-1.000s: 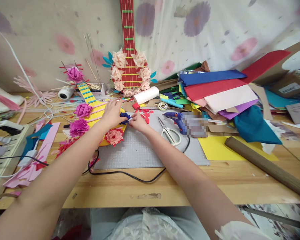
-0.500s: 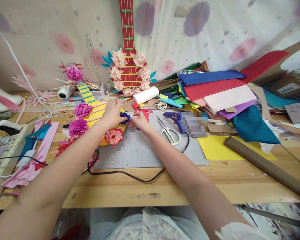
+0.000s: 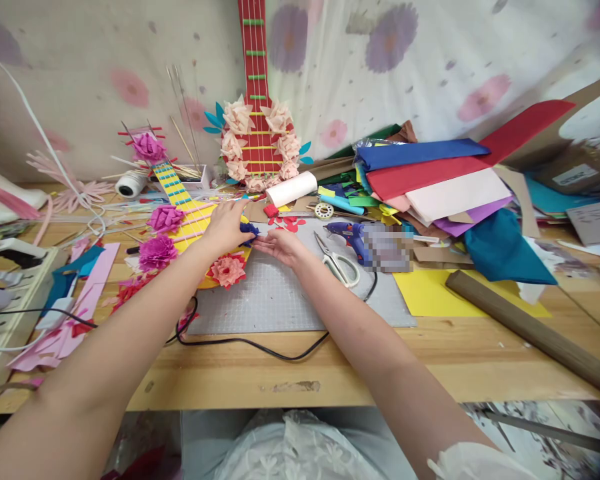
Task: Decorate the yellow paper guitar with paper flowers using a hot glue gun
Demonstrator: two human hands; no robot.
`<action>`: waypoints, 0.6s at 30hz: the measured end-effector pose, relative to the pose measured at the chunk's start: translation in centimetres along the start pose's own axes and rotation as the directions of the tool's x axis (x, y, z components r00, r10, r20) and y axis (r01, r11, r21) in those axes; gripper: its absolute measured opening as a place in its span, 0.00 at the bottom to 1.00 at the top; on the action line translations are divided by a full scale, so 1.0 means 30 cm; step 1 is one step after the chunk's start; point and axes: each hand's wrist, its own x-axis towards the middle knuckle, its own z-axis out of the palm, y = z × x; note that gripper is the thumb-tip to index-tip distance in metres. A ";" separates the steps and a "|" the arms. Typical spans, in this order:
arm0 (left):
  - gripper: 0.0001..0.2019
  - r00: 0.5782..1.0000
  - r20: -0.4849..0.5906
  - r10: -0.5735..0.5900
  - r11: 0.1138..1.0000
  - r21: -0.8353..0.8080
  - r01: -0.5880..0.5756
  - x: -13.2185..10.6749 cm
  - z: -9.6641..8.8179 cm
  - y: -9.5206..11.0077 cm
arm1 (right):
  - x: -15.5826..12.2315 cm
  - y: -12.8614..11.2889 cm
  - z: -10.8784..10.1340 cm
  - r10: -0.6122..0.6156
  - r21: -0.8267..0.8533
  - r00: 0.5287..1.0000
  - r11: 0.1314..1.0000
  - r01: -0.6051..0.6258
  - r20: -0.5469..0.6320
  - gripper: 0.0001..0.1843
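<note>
A yellow paper guitar (image 3: 189, 213) with pink, magenta and coral paper flowers lies on the bench, its body overlapping the grey cutting mat (image 3: 260, 300). My left hand (image 3: 226, 227) rests over the guitar's body, its thumb and fingers closed around a dark blue paper flower (image 3: 250, 232) at the right edge. Most of that flower is hidden by the hand. Palm partly up, my right hand (image 3: 283, 248) has its fingers stretched out, tips at the flower's right side. A coral paper flower (image 3: 229, 271) sits just below my left hand.
White-handled scissors (image 3: 337, 261) and a blue glue gun (image 3: 355, 239) lie right of my hands. A black cord (image 3: 260, 348) loops along the mat's front. Behind stands a red paper guitar (image 3: 260, 133). Coloured paper sheets (image 3: 430, 173) pile up at right; a power strip (image 3: 20, 293) is at left.
My right hand's fingers have straightened and its palm has turned upward beside the blue flower. My left hand has stayed in place on the guitar.
</note>
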 end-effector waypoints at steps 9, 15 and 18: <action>0.30 0.998 -0.067 0.009 0.998 -0.068 -0.013 -0.010 -0.010 0.040 | -0.043 -0.031 -0.056 0.010 0.032 1.000 0.999 -0.010 0.004 0.08; 0.20 0.975 -0.215 0.054 0.965 -0.238 -0.106 -0.079 0.055 0.188 | -0.108 -0.054 -0.203 -0.259 -0.305 0.961 0.927 0.218 -0.100 0.10; 0.18 0.984 -0.161 0.070 0.942 -0.313 -0.118 -0.128 0.151 0.253 | -0.116 -0.042 -0.285 -0.401 -0.582 0.913 0.762 0.286 -0.077 0.09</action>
